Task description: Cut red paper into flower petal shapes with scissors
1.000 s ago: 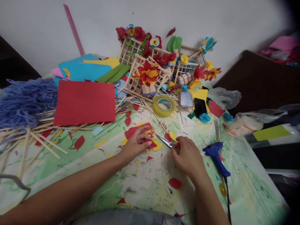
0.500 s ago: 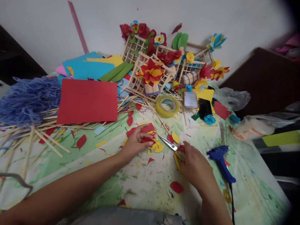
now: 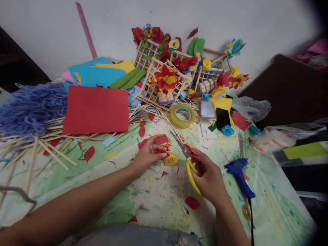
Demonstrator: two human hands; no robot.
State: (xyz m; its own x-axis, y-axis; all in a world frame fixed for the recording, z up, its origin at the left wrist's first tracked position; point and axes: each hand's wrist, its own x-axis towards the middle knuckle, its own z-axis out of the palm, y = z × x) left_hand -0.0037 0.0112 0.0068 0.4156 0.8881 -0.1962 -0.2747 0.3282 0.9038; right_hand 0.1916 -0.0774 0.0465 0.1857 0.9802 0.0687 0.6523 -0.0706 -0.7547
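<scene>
My right hand (image 3: 208, 176) grips yellow-handled scissors (image 3: 186, 158) with the blades pointing up and away over the table. My left hand (image 3: 148, 155) pinches a small red foam piece (image 3: 162, 152) among red and yellow cut petals (image 3: 171, 159) on the paint-stained table cover (image 3: 159, 194). The two hands are a short gap apart near the middle of the table.
A blue glue gun (image 3: 238, 172) lies right of my right hand. A tape roll (image 3: 182, 116) sits behind the scissors. A red foam sheet (image 3: 96, 110), wooden sticks (image 3: 48, 150), blue yarn (image 3: 30, 107) and stick frames with foam flowers (image 3: 166, 80) fill the far side.
My right hand picked the scissors up off the table and turned them, so the blades now point away. My left hand stayed on the red piece.
</scene>
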